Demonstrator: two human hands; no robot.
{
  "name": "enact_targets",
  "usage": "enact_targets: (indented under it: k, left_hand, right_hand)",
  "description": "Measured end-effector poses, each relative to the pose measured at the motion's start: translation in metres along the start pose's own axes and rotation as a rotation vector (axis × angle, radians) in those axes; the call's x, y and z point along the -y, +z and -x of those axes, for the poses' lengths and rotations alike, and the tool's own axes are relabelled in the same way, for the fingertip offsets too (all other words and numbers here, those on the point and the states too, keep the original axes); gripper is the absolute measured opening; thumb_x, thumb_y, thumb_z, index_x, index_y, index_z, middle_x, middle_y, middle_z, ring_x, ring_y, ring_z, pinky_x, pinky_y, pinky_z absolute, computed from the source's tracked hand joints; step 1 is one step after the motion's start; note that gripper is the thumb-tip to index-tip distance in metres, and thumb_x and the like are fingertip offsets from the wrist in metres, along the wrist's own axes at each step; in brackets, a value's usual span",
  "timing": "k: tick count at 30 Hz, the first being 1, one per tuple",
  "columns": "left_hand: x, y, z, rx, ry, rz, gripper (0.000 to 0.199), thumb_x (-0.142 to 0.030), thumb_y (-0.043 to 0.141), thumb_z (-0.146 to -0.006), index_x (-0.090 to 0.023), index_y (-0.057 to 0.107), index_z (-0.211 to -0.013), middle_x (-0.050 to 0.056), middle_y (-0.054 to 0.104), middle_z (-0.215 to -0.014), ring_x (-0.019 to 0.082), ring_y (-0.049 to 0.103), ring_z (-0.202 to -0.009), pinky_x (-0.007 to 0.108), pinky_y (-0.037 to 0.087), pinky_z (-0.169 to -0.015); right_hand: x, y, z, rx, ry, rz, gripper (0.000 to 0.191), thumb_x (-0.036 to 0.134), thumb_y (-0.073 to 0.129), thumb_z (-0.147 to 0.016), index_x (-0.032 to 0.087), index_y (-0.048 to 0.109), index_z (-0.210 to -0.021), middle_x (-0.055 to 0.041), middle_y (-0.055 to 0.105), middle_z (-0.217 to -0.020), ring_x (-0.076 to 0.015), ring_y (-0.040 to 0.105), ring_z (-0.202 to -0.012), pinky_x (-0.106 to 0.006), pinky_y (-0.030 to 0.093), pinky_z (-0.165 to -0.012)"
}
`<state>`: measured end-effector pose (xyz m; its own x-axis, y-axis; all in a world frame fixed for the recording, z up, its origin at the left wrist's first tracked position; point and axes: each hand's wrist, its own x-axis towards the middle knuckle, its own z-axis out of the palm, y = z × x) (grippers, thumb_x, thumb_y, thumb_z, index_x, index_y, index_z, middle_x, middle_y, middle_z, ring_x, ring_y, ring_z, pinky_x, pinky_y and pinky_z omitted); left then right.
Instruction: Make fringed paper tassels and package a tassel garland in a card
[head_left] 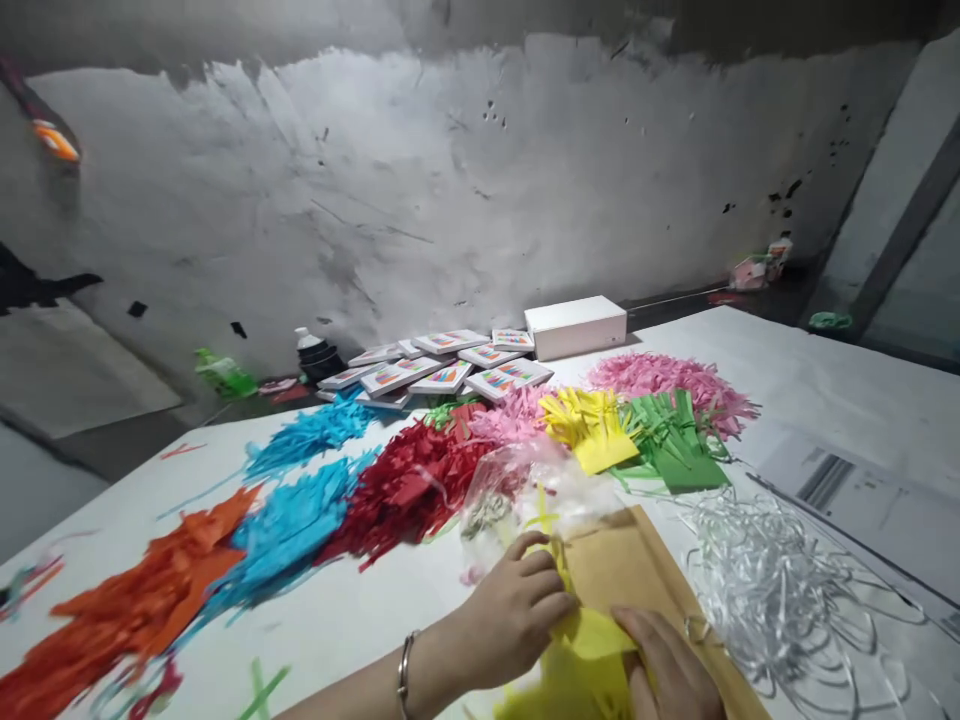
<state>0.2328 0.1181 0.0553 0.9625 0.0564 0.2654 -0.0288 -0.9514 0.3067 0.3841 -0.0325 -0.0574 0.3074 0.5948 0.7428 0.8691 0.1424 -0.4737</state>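
My left hand (517, 605), with a metal bangle at the wrist, is closed on yellow paper (596, 632) near the bottom centre. Its fingers curl at the paper's left edge, where a narrow yellow strip sticks up. On the other side my right hand (667, 665) grips the same paper between thumb and fingers, partly cut off by the lower frame edge. Blurred yellow paper hangs below. Under the hands lies a brown cardboard piece (637, 560). Just beyond it is a clear plastic bag (510, 490) with something greyish inside.
Fringed paper lies in piles: orange (150, 590), blue (296, 520), dark red (420, 480), pink (667, 380), yellow (589, 425) and green (671, 435). Tangled white string (772, 570) sits right. Behind are several flat boxes (442, 365), a white box (576, 328) and the wall.
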Motion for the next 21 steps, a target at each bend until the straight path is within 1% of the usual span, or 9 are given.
enact_targets:
  k: [3, 6, 8, 11, 12, 14, 17, 19, 21]
  left_hand:
    - [-0.025, -0.014, 0.046, 0.003, -0.015, -0.078, 0.031, -0.020, 0.040, -0.095, -0.024, 0.067, -0.112, 0.008, 0.071, -0.083, 0.025, 0.061, -0.083, 0.053, 0.036, -0.108]
    - [-0.053, -0.036, 0.088, 0.023, -0.101, 0.147, 0.034, -0.047, 0.048, -0.098, -0.023, 0.066, -0.114, 0.011, 0.070, -0.096, 0.026, 0.061, -0.090, 0.050, 0.038, -0.106]
    - [-0.067, -0.045, 0.109, -0.123, -0.246, 0.353, 0.053, -0.065, 0.050, -0.093, -0.025, 0.064, -0.125, 0.014, 0.068, -0.113, 0.029, 0.060, -0.103, 0.046, 0.042, -0.104]
    - [-0.068, -0.046, 0.128, -0.345, -0.535, 0.572, 0.069, -0.071, 0.058, -0.085, -0.025, 0.059, -0.137, 0.015, 0.058, -0.139, 0.033, 0.051, -0.128, 0.045, 0.038, -0.110]
    - [-0.064, -0.044, 0.131, -0.367, -0.620, 0.686, 0.068, -0.069, 0.065, -0.082, -0.024, 0.064, -0.132, 0.014, 0.060, -0.137, 0.033, 0.051, -0.127, 0.043, 0.037, -0.110]
    - [-0.054, -0.037, 0.137, -0.365, -0.744, 1.018, 0.054, -0.062, 0.079, -0.074, -0.018, 0.076, -0.105, 0.011, 0.072, -0.112, 0.029, 0.062, -0.108, 0.036, 0.044, -0.100]
    - [-0.047, -0.022, 0.147, -0.365, -0.805, 1.419, 0.053, -0.066, 0.080, -0.068, -0.014, 0.072, -0.072, 0.005, 0.068, -0.073, 0.018, 0.063, -0.070, 0.027, 0.049, -0.073]
    - [-0.053, -0.008, 0.153, -0.388, -0.806, 1.505, 0.064, -0.078, 0.070, -0.069, -0.015, 0.071, -0.078, 0.005, 0.068, -0.072, 0.017, 0.062, -0.065, 0.028, 0.049, -0.067]
    - [-0.064, 0.010, 0.157, -0.366, -0.806, 1.664, 0.069, -0.080, 0.063, -0.073, -0.015, 0.072, -0.093, 0.008, 0.072, -0.082, 0.021, 0.066, -0.072, 0.032, 0.051, -0.071]
  right_hand:
    - [0.018, -0.011, -0.004, 0.072, -0.164, -0.059, 0.050, -0.002, 0.042, -0.083, 0.021, 0.065, -0.121, -0.0056, 0.073, -0.098, -0.0194, 0.072, -0.089, -0.033, 0.059, -0.082]
    - [0.040, -0.026, -0.006, 0.111, -0.315, -0.039, 0.051, 0.005, 0.048, -0.087, 0.025, 0.063, -0.131, -0.0048, 0.074, -0.094, -0.0204, 0.072, -0.084, -0.037, 0.057, -0.083]
    - [0.056, -0.033, -0.004, 0.111, -0.360, -0.062, 0.047, 0.013, 0.051, -0.093, 0.028, 0.061, -0.136, -0.0047, 0.075, -0.095, -0.0213, 0.073, -0.086, -0.038, 0.056, -0.087]
    - [0.080, -0.037, 0.002, 0.137, -0.420, -0.125, 0.038, 0.023, 0.054, -0.098, 0.032, 0.062, -0.134, -0.0034, 0.076, -0.096, -0.0207, 0.074, -0.087, -0.038, 0.056, -0.090]
    - [0.087, -0.036, 0.003, 0.149, -0.449, -0.135, 0.037, 0.024, 0.055, -0.099, 0.033, 0.063, -0.134, -0.0028, 0.076, -0.097, -0.0204, 0.074, -0.086, -0.037, 0.056, -0.090]
    - [0.098, -0.034, 0.005, 0.144, -0.485, -0.137, 0.036, 0.023, 0.052, -0.100, 0.035, 0.063, -0.133, -0.0011, 0.076, -0.095, -0.0189, 0.074, -0.085, -0.036, 0.056, -0.089]
    - [0.107, -0.028, 0.008, 0.122, -0.524, -0.145, 0.040, 0.015, 0.048, -0.100, 0.027, 0.061, -0.136, -0.0023, 0.075, -0.093, -0.0170, 0.072, -0.086, -0.036, 0.051, -0.094]
    - [0.108, -0.022, 0.010, 0.119, -0.549, -0.164, 0.043, 0.008, 0.048, -0.099, 0.017, 0.058, -0.140, -0.0063, 0.073, -0.092, -0.0175, 0.070, -0.090, -0.038, 0.048, -0.097]
    - [0.104, -0.016, 0.010, 0.112, -0.547, -0.177, 0.047, 0.002, 0.047, -0.097, 0.011, 0.054, -0.143, -0.0090, 0.068, -0.092, -0.0185, 0.066, -0.091, -0.041, 0.047, -0.096]
